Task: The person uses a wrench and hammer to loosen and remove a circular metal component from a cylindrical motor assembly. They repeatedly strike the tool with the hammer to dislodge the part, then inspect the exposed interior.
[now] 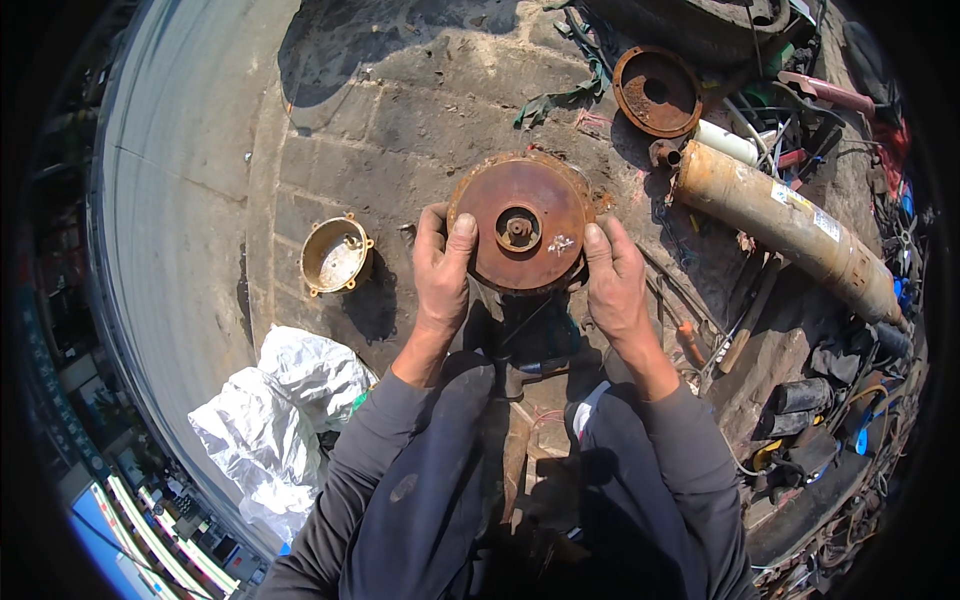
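A rusty brown disc (pixel 503 253), round like a pump impeller, is in front of me with its face up. A ring-shaped collar surrounds the small hub at its middle. My left hand (pixel 442 262) grips its left edge, thumb on top and fingers beneath. On the right edge my right hand (pixel 613 275) holds in the same way, thumb up on the rim. Both hands' lower fingers are mostly hidden. Whether the disc is joined to the rusty part behind it, I cannot tell. Between my feet lies what looks like a hammer (pixel 515 455) with a wooden handle.
A round metal housing (pixel 337 256) with small lugs sits to the left, above a crumpled white sack (pixel 262 432). At the right are a rusty round cover (pixel 657 92), a long rusty cylinder (pixel 785 225) and a wooden stick (pixel 750 315). Mixed scrap fills the far right side.
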The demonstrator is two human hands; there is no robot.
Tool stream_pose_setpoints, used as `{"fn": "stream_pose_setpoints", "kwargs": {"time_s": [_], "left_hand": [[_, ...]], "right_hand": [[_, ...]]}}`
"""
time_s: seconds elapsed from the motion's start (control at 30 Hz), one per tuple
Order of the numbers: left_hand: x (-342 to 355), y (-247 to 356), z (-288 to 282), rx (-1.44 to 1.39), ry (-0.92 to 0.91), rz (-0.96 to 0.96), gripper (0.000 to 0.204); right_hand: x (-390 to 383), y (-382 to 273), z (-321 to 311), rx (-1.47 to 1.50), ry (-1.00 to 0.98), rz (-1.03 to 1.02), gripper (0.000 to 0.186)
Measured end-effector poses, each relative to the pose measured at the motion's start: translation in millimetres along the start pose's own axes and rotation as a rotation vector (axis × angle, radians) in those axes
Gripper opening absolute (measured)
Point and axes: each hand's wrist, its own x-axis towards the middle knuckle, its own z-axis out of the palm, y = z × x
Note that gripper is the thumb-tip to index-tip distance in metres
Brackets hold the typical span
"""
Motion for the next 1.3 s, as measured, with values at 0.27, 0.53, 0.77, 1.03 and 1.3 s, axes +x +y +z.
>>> {"fn": "stream_pose_setpoints", "kwargs": {"time_s": [0.27,0.53,0.77,1.03,1.3], "left_hand": [[0.8,4.9,-2.6,0.067,-0.021,0.005,0.042],[1.4,5.0,-2.5,0.083,-0.026,0.027,0.038],[3.7,7.3,-6.9,0.061,-0.084,0.027,0.037],[2.7,11.2,-11.5,0.009,-0.128,-0.073,0.042],[2.5,9.1,-10.9,0.031,-0.136,-0.025,0.044]], "right_hand": [[-0.3,1.2,2.8,-0.033,0.011,-0.072,0.029],[-1.1,-2.1,0.3,-0.02,-0.021,-0.041,0.029],[-1.3,-5.5,4.0,0.038,-0.016,-0.06,0.03],[-1.9,0.0,2.3,-0.027,0.01,-0.046,0.031],[0.8,-5.5,-2.2,0.093,-0.034,0.068,0.037]]}}
